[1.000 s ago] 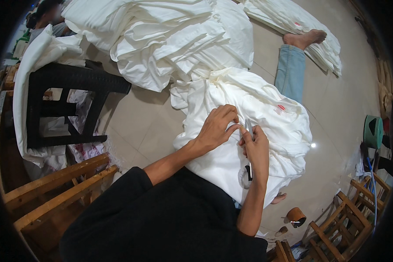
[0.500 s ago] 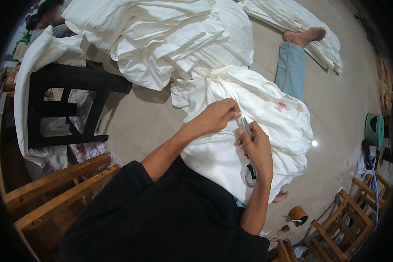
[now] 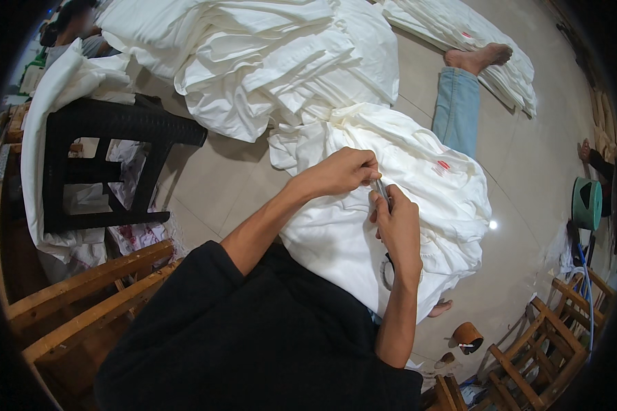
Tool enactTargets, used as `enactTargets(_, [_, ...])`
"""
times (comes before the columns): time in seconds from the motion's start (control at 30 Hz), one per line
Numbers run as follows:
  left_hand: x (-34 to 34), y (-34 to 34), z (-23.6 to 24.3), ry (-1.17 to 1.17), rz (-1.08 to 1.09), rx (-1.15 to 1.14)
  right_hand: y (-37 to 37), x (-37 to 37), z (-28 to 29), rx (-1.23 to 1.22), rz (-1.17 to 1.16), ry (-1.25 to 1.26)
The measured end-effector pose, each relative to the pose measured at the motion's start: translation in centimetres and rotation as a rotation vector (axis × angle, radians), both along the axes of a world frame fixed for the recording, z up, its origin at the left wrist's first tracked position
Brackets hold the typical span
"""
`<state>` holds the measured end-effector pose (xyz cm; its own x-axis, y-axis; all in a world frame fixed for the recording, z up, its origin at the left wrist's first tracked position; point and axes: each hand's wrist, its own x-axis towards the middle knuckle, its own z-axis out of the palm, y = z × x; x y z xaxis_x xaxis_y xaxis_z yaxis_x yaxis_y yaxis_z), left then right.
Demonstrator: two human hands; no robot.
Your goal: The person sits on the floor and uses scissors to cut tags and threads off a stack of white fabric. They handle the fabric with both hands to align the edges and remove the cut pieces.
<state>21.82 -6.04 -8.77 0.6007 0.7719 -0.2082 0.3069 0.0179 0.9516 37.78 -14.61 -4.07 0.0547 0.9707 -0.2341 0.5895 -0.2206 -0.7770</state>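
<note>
With left grip (image 3: 344,170) pinched narrow at the tip of the blade (image 3: 382,190) — cannot tell on what — steady that blade in right grip (image 3: 399,226), closed around it; turn its edge clear of skin and of cloth (image 3: 452,218) bunched beneath both.

The scissors (image 3: 382,189), previously apart from the left hand (image 3: 346,170), now reach its fingertips. I see another person's hand (image 3: 585,151) newly present, far right.

Beige tiled floor (image 3: 528,178) — black stool (image 3: 127,125)
</note>
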Motion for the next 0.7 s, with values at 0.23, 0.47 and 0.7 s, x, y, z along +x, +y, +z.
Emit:
enactTargets(0.23, [-1.9,-2.0,0.8,-0.217,0.188,-0.072,-1.1,0.4,2.8,-0.239,-0.081,0.117])
enactTargets(0.47, [-25.2,-12.7,-6.1,1.207,0.573,0.063,-6.6,6.1,7.1,-0.331,-0.268,0.241])
enactTargets(0.7, [-19.6,-12.3,-2.6,0.682,0.635,0.412,-3.1,8.3,7.5,0.058,-0.446,0.029])
